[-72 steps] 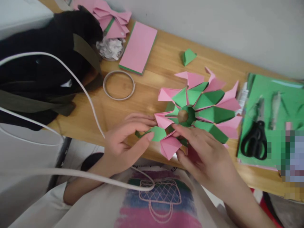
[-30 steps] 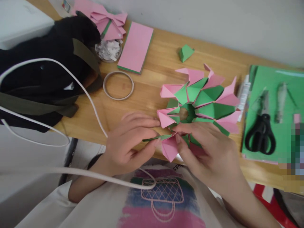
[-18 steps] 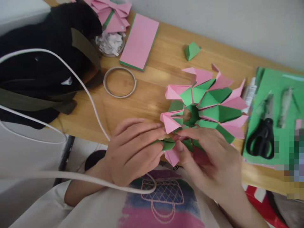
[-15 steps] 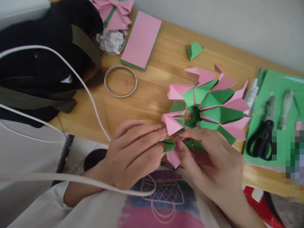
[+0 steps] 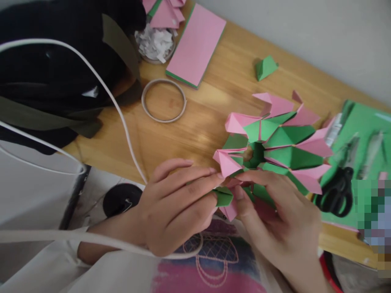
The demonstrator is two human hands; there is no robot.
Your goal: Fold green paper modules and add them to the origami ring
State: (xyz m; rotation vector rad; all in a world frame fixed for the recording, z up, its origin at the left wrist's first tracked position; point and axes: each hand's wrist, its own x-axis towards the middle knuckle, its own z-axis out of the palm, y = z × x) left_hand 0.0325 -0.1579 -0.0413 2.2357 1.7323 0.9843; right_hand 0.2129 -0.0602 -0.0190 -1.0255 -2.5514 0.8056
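A ring-shaped paper flower [image 5: 276,140], folded from green and pink paper with a round hole in its middle, sits at the table's front edge. My right hand [image 5: 281,215] pinches its near side between thumb and forefinger. Just to the left, my left hand [image 5: 180,203] has its fingers closed on a green folded paper piece [image 5: 224,198], which pokes out below the fingertips and meets the flower's near left petals. Whether that piece is joined to the flower is hidden by the fingers.
Across the table lie a roll of tape [image 5: 164,101], a stack of pink and green paper [image 5: 197,44], a bowl of white scraps [image 5: 155,42] and a small green folded piece [image 5: 266,68]. Black scissors [image 5: 339,191] rest on green sheets at right. A white cable [image 5: 117,108] crosses the left side.
The whole view has shifted, so the table things appear farther right. Both hands keep their hold at the same spot on the flower, with little finger movement.
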